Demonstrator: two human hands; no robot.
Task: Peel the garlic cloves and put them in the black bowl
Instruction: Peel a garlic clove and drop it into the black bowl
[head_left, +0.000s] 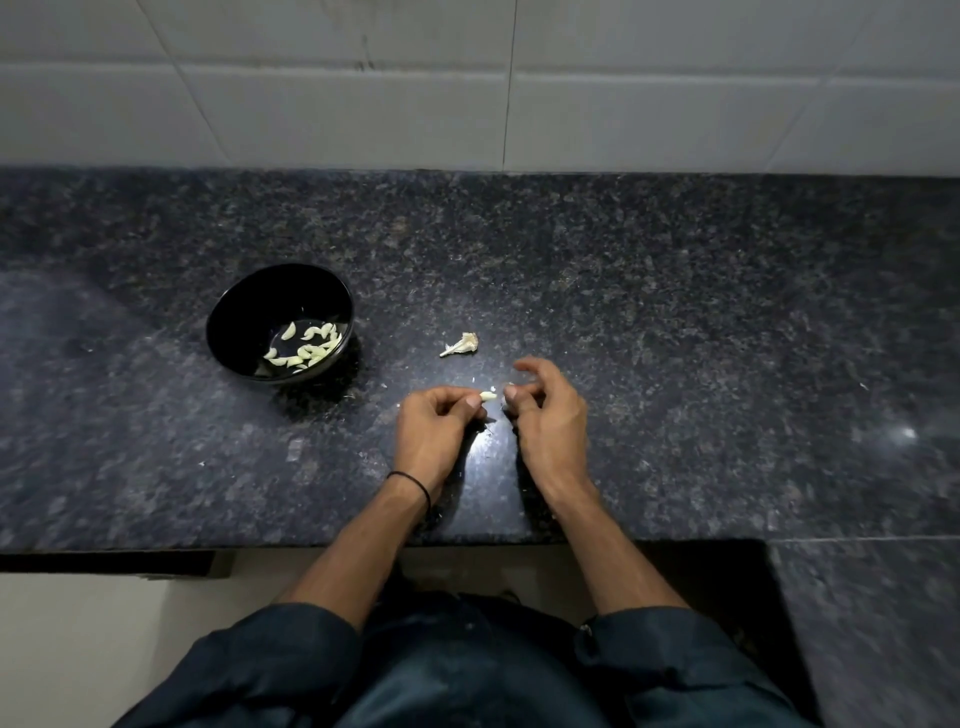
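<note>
Your left hand (434, 423) has its fingers (472, 402) curled round a small pale clove (488, 396), pinching one end so the other end sticks out toward your right hand (548, 415). The clove is held just above the desk (675, 312), to the right of the bowl (270, 291) and nearer to you than it.

Your right hand's fingers (524, 366) are bent in close to the clove's free end. A pale scrap (509, 386) shows at their tips, but whether they are pinching skin or just hovering cannot be told.

The clove looks bare or nearly so. It should be light, firm and rather slick once the skin is off, so a squeeze at the tapered tip is likely to shoot it out. Hold it across its thicker middle with thumb and forefinger. Any skin left will be thin, papery and clingy; it is best caught at the blunt root end with a nail and pulled along the length.

The bowl already holds a scatter of peeled cloves (306, 348) along its near-right side. A dry stalk (461, 344) lies on the desk right of the bowl, between it and your hands. Carry the clove left over the rim and drop it from low down.
</note>
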